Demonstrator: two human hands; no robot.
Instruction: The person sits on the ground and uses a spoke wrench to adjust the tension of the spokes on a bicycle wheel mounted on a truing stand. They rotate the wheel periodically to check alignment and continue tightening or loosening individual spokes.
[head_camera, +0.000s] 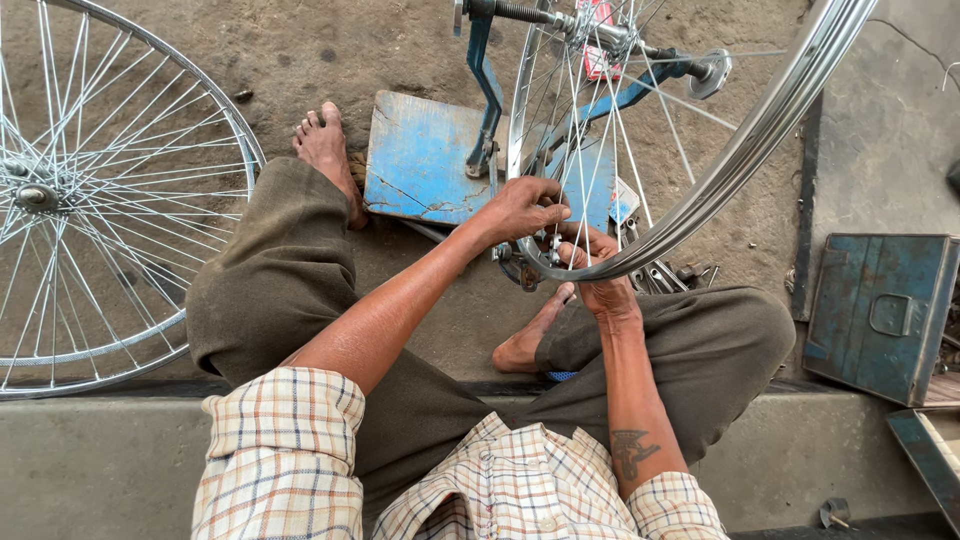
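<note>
While the person sits on a concrete ledge (120, 470) with knees spread and bare feet on the dirt ground (330, 50), both forearms reach forward and meet at the lowest part of a shiny wheel rim (740, 150). The left hand (520, 208) comes in from the left with knuckles up, its fingers curled together over the rim's inner edge, clamped on something small that cannot be made out. The right hand (595, 265) sits just beneath and to the right, palm turned upward, fingers pinched around the rim and the spoke ends there. The rim stands upright in a blue metal stand (485, 90), whose worn blue base plate (420, 160) lies on the ground just beyond the hands. A blue metal box (880, 310) rests closed near the right edge of the ground, so its contents are hidden. A second spoked wheel (100, 190) lies flat at the left edge, well apart from both hands
</note>
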